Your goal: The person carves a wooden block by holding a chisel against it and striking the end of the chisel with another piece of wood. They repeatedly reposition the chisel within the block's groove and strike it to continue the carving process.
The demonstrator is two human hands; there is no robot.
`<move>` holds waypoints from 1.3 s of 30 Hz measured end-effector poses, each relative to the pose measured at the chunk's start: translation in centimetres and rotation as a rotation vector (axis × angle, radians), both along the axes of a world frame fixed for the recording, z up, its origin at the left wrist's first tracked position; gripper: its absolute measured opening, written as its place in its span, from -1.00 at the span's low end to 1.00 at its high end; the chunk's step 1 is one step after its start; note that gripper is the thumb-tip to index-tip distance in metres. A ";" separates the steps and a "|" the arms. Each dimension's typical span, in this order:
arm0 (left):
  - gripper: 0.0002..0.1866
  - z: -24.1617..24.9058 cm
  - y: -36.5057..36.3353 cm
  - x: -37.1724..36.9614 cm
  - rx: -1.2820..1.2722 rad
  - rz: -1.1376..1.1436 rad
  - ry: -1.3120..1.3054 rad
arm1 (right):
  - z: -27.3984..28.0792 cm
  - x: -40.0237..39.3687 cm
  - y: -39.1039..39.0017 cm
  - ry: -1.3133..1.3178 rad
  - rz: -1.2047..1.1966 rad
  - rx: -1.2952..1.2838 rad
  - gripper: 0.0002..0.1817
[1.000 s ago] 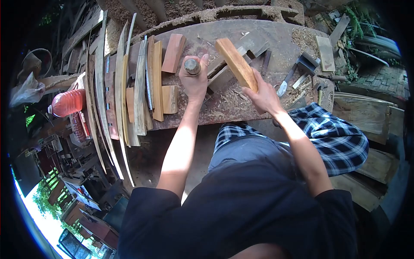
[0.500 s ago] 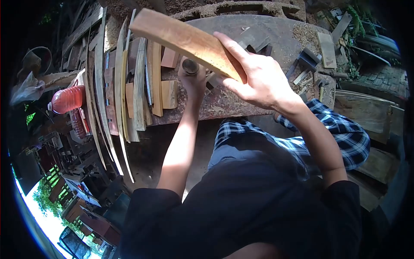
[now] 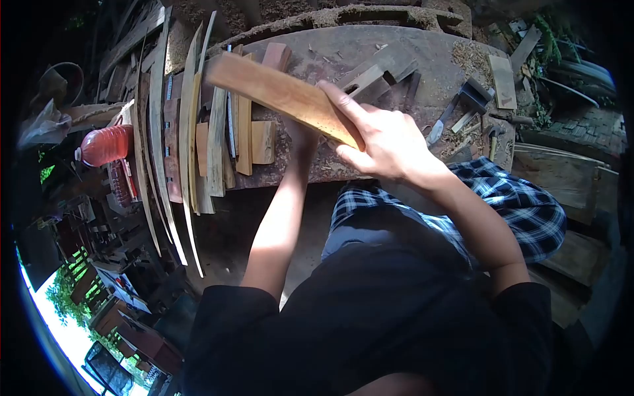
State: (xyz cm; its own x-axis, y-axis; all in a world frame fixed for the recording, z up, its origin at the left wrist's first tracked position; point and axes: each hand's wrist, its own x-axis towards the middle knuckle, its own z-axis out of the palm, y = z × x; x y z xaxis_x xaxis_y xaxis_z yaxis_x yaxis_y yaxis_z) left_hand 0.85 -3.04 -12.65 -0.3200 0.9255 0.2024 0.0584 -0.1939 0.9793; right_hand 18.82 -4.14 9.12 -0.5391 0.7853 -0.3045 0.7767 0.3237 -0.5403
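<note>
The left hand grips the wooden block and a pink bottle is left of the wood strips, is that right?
Wrong hand: the head view shows the right hand gripping the wooden block. The pink bottle is indeed left of the wood strips.

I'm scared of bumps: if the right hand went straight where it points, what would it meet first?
With its brown, rectangular wooden block leading, the right hand would probably meet the long, thin, pale wooden strips; depth is unclear, so it might pass above.

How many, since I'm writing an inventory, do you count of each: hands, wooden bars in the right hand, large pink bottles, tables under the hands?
Hands: 2 (left hand, right hand)
Wooden bar: 1
Large pink bottle: 1
Table: 1
Total: 5
</note>
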 end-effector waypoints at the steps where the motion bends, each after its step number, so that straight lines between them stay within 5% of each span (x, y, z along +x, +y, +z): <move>1: -0.60 -0.2 0.1 -0.6 0.071 -0.006 0.391 | 0.0 0.1 0.5 -0.169 0.085 -0.030 0.04; 3: -0.76 2.6 -0.1 1.9 0.021 0.127 -0.442 | -1.1 0.9 0.6 0.145 -0.032 -0.101 0.02; 5: -0.84 2.8 0.2 0.3 0.088 0.022 -0.050 | -3.1 1.5 0.2 0.300 -0.217 -0.052 -0.02; 9: -0.76 4.1 0.0 0.8 -0.066 0.099 -0.192 | -9.0 5.1 0.5 0.137 -0.465 -0.115 -0.05; 17: -0.75 4.4 0.0 0.6 -0.051 0.135 -0.246 | -15.4 8.1 -2.6 -0.161 -0.414 0.006 -0.04; 25: -0.75 5.8 -2.3 3.7 0.040 -0.094 0.205 | -15.8 7.7 -3.6 -0.141 -0.471 0.003 -0.03; 29: -0.73 5.4 -2.7 4.3 0.082 -0.084 0.266 | -14.7 7.8 -2.4 -0.152 -0.487 -0.098 -0.02; 31: -0.74 5.6 -2.3 3.7 0.002 -0.075 0.205 | -13.0 7.2 -1.6 0.102 -0.575 -0.091 -0.01; 35: -0.80 5.7 -0.7 1.1 -0.114 -0.003 0.182 | -1.5 2.4 -1.4 0.336 -0.595 -0.105 -0.04; 37: -0.83 4.7 -0.3 0.6 -0.038 -0.015 0.049 | 0.3 1.5 -1.5 0.701 -0.320 0.227 -0.05; 39: -0.83 4.1 -0.8 0.3 0.037 -0.073 0.048 | -0.3 1.4 -2.0 0.644 -0.115 0.397 0.03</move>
